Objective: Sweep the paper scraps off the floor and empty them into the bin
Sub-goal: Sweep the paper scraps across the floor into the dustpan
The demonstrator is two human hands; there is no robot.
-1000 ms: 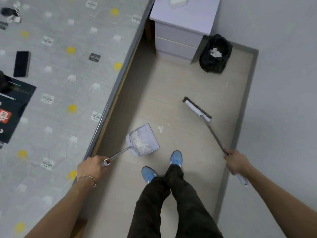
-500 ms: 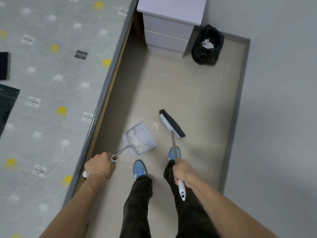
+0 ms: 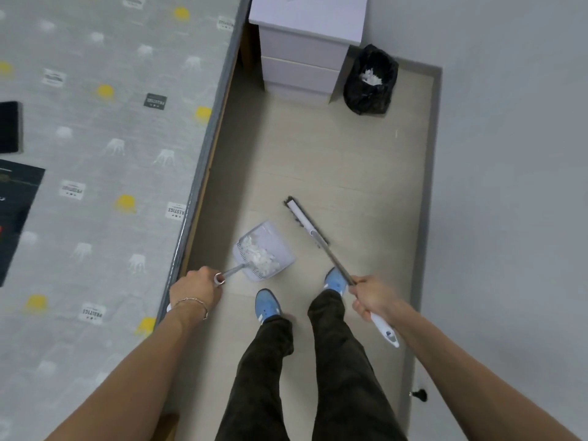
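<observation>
My left hand [image 3: 195, 288] has its fingers [image 3: 203, 275] wrapped tight round the thin metal handle of the dustpan [image 3: 264, 253], down near the ringed end. The pan sits just ahead of those fingers on the floor [image 3: 318, 154], a pale translucent plastic scoop with stiff walls and a comb-like ridge at the back. The paper scraps [image 3: 261, 254] are heaped inside it, white, torn, crumpled. I'd judge them near weightless, so any tilt or draft will likely spill them; keep the pan level and mouth-up on the carry. The grip is far back on a long handle, so the pan may wobble.

My right hand [image 3: 374, 300] has its fingers [image 3: 359, 305] curled shut on the broom [image 3: 307, 222], where the grey metal shaft meets the white plastic grip. The head lies well ahead of those fingers, just right of the pan: a rigid white bar with short dark bristles, on or just above the floor, I can't tell which. It should be light and stiff.

The bin [image 3: 370, 79] is far ahead of the right-hand fingers, in the corner beside the drawers [image 3: 305, 58], lined with a soft, crinkly black bag with white scraps already in it. One small fleck [image 3: 396, 133] lies near the wall.
</observation>
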